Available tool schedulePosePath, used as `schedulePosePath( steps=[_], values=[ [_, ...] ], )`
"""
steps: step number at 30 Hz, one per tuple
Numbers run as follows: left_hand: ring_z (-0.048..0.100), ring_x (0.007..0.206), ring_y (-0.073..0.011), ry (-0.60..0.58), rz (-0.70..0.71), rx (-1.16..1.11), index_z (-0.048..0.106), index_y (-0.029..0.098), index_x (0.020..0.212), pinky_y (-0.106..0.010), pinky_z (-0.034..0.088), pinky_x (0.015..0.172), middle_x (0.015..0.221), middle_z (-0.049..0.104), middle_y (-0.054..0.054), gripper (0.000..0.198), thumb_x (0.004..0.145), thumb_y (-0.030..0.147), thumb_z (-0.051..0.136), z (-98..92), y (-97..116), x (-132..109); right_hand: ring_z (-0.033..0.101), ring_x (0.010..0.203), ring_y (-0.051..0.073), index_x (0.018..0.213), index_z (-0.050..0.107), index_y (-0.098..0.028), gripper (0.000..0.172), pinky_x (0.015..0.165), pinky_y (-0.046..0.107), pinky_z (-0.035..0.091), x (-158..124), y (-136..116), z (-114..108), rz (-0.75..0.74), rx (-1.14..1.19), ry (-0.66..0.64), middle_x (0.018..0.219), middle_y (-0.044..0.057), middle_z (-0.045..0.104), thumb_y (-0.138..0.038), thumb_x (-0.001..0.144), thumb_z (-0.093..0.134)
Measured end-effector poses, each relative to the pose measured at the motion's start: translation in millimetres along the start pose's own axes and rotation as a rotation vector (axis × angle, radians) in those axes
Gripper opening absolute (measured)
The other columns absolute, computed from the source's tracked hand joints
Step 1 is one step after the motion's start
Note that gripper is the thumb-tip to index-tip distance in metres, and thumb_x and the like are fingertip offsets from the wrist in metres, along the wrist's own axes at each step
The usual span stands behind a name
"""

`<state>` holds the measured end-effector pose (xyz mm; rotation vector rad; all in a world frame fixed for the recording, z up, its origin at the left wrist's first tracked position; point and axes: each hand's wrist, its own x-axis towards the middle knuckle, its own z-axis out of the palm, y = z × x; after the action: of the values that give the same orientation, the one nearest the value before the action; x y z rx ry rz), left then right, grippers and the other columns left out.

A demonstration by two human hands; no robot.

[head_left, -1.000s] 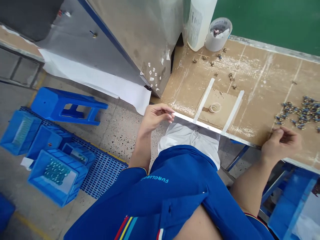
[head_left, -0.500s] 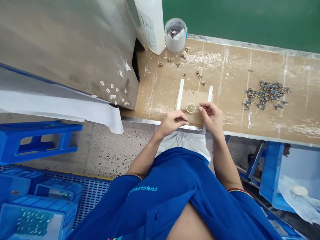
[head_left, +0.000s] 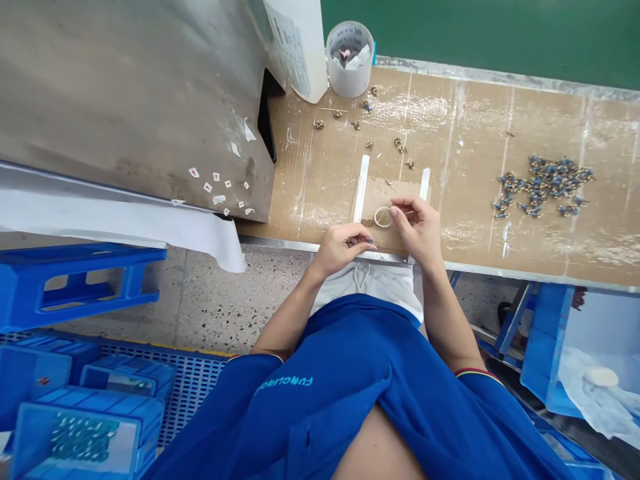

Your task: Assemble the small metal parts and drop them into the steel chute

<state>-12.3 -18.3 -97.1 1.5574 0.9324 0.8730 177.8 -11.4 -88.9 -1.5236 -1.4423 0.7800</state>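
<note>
Right fingers (head_left: 401, 211) pinch a thin pale ring (head_left: 383, 217) above scuffed cardboard (head_left: 465, 140); left fingers (head_left: 361, 241) press together.

Shirt (head_left: 320, 400): blue, short sleeves
L sleeve (head_left: 210, 413): blue, thin red/yellow stripes at cuff (head_left: 255, 355)
R sleeve (head_left: 493, 420): same blue, same striped cuff (head_left: 475, 371)
Lettering (head_left: 283, 385): pale caps on shirt front, approx. "FUNGLING", hard to read
Bottoms (head_left: 367, 283): white, w/ drawstring (head_left: 361, 272)
Hands: L (head_left: 343, 245) & R (head_left: 417, 230) bare
</note>
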Motion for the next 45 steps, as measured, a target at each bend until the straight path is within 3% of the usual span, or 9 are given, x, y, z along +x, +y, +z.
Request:
schedulePosePath(
  steps=[5, 13, 18, 26, 33, 45],
  values=[
    [0.065, 0.068, -0.0127, 0.033, -0.04, -0.058, 0.07, 0.015, 0.076, -0.023, 0.053, 0.063, 0.077, 0.071, -0.004, 0.019, 0.084, 0.031, 0.073, 3.1, -1.1, -0.3, 0.063, 0.076, 0.016, 0.086, 0.073, -0.022, 0.026, 0.066, 0.03, 0.051, 5.8, -0.5, 0.6, -0.032, 0.015, -0.068, 0.087, 0.004, 0.071, -0.047, 0.09, 0.067],
    [0.063, 0.064, -0.0119, 0.066, -0.039, -0.017, 0.069, 0.015, 0.073, -0.022, 0.051, 0.059, 0.072, 0.069, -0.002, 0.019, 0.083, 0.03, 0.074, 7.5, -2.8, 0.0, 0.065, 0.095, 0.02, 0.079, 0.076, -0.027, 0.017, 0.087, 0.04, 0.054, -1.0, -0.2, -1.3, -0.16, 0.045, -0.054, 0.095, 0.003, 0.068, -0.04, 0.089, 0.072],
    [0.063, 0.063, -0.011, 0.077, -0.012, 0.022, 0.069, 0.015, 0.074, -0.02, 0.05, 0.058, 0.073, 0.071, -0.002, 0.013, 0.083, 0.023, 0.075, 9.5, -0.7, -0.1, 0.068, 0.085, 0.018, 0.076, 0.075, -0.025, 0.023, 0.076, 0.035, 0.055, 1.1, -4.7, -6.0, -0.148, 0.094, 0.014, 0.086, 0.002, 0.072, -0.045, 0.088, 0.073],
    [0.058, 0.058, -0.009, 0.083, 0.077, 0.195, 0.067, 0.014, 0.075, -0.019, 0.045, 0.055, 0.071, 0.069, -0.001, 0.013, 0.084, 0.018, 0.075, 16.0, -4.4, 1.6, 0.064, 0.057, 0.012, 0.078, 0.069, -0.021, 0.035, 0.055, 0.027, 0.052, -25.4, 3.1, 2.5, 0.026, 0.286, 0.315, 0.068, -0.001, 0.07, -0.056, 0.085, 0.073],
    [0.054, 0.058, -0.009, 0.083, 0.156, 0.308, 0.064, 0.014, 0.073, -0.021, 0.041, 0.056, 0.068, 0.063, 0.001, 0.016, 0.087, 0.017, 0.073, 18.8, -6.8, 2.6, 0.065, 0.058, 0.014, 0.079, 0.068, -0.022, 0.036, 0.057, 0.029, 0.055, -36.5, 12.6, 9.6, 0.03, 0.251, 0.303, 0.068, 0.0, 0.07, -0.057, 0.086, 0.071],
    [0.054, 0.059, -0.009, 0.075, 0.153, 0.32, 0.062, 0.015, 0.073, -0.022, 0.041, 0.057, 0.068, 0.061, 0.001, 0.018, 0.088, 0.018, 0.071, 19.4, -7.4, 2.8, 0.068, 0.062, 0.016, 0.079, 0.072, -0.024, 0.027, 0.057, 0.029, 0.054, -37.7, 11.9, 9.2, -0.057, 0.216, 0.256, 0.071, 0.0, 0.074, -0.049, 0.087, 0.072]
  ],
)
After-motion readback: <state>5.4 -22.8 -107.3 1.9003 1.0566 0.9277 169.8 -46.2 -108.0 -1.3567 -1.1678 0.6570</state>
